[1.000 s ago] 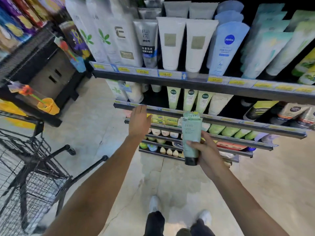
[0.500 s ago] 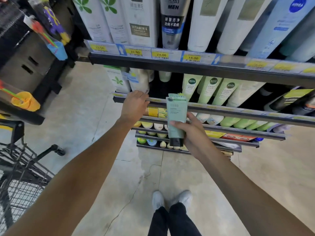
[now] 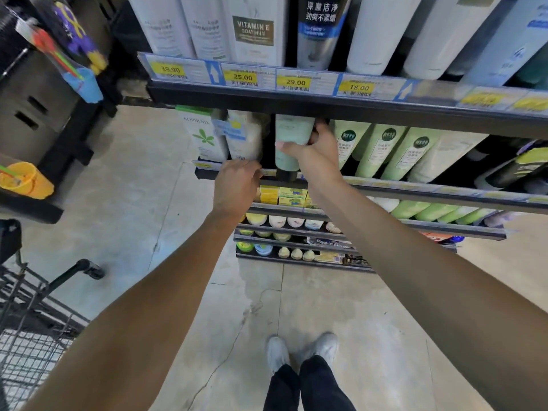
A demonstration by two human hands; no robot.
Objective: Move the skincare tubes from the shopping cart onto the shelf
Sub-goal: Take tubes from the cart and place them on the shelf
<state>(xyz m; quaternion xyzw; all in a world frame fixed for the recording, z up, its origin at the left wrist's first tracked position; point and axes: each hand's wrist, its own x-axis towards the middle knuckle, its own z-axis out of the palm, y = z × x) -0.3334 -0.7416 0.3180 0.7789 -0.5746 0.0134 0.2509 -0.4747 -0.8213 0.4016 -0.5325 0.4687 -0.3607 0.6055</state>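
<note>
Right hand (image 3: 318, 149) outstretched, grip clamped on pale green tube (image 3: 289, 140) at shelf (image 3: 415, 189); left hand (image 3: 235, 188) curled over shelf edge.

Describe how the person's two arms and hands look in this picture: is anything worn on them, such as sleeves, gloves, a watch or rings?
Both arms are bare along all that shows: no sleeve, no watch or band at either wrist. The left hand and the right hand wear no gloves, and no ring shows on the fingers in view. Lower down, dark trousers and pale grey shoes are visible.
</note>
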